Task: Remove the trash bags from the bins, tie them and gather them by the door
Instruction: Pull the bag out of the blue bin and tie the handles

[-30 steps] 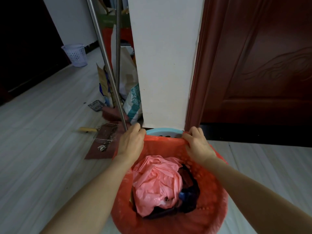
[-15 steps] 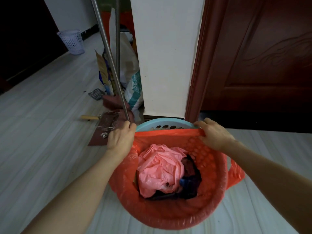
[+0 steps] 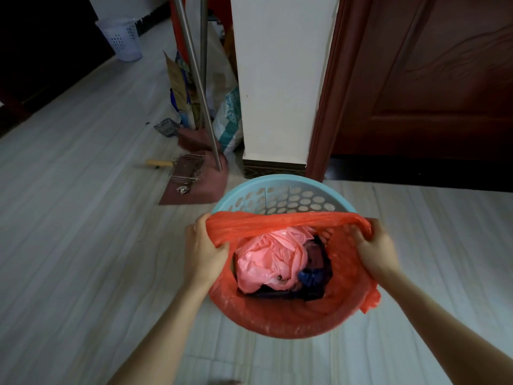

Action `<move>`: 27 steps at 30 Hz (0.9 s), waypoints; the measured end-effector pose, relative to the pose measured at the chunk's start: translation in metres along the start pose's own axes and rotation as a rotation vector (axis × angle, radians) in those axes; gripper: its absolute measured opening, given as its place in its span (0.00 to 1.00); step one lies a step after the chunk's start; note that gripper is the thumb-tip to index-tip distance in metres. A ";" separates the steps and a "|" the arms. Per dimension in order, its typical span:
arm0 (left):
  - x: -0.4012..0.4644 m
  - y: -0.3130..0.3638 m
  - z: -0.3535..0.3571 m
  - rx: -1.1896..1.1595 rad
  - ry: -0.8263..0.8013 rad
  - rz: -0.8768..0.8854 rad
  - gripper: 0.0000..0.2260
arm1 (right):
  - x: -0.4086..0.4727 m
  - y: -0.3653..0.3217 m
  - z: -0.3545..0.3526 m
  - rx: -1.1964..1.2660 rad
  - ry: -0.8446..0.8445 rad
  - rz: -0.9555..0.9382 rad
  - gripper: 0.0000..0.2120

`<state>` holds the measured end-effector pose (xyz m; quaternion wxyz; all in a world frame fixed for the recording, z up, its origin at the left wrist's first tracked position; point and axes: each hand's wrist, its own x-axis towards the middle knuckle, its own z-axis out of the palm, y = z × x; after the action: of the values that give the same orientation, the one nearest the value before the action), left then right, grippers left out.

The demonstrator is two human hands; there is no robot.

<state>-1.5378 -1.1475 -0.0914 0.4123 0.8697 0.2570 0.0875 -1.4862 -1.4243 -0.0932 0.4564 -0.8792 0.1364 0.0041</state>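
white lattice bin: far back left by the dark wall, well apart from you; looks unlined from here, can't tell for sure.
left hand: fingers curled and pinching the red liner's edge at the left rim. Keep the grip on the doubled film, not a single layer, it likely tears.
red trash bag: sits in the blue bin; far edge is off the rim and stretched taut between your hands, near and side edges are folded over the rim.
trash: crumpled pink bag plus dark items low inside the liner. Draw the edges up and inward so nothing spills.
blue perforated bin: on the floor just in front of the white pillar; far wall bare. Bin is light, so it may lift with the bag; peel the near rim before you pull up.
right hand: fist bunched on the liner edge at the right rim. Next, bring both hands together to gather the mouth for tying.
door: dark red, close behind right; short carry.
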 end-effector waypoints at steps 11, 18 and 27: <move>0.047 0.010 0.002 0.166 0.407 0.010 0.10 | 0.038 -0.040 0.035 -0.152 0.257 -0.065 0.11; 0.109 0.026 0.005 0.269 0.340 0.119 0.10 | 0.100 -0.074 0.062 -0.218 0.180 -0.208 0.12; 0.050 -0.002 -0.016 0.370 -0.066 0.178 0.30 | 0.041 -0.054 0.034 -0.172 -0.009 -0.184 0.27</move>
<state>-1.5018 -1.1099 -0.0852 0.2443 0.9523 0.1772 0.0460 -1.4293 -1.3769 -0.0752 0.3784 -0.9239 0.0522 -0.0224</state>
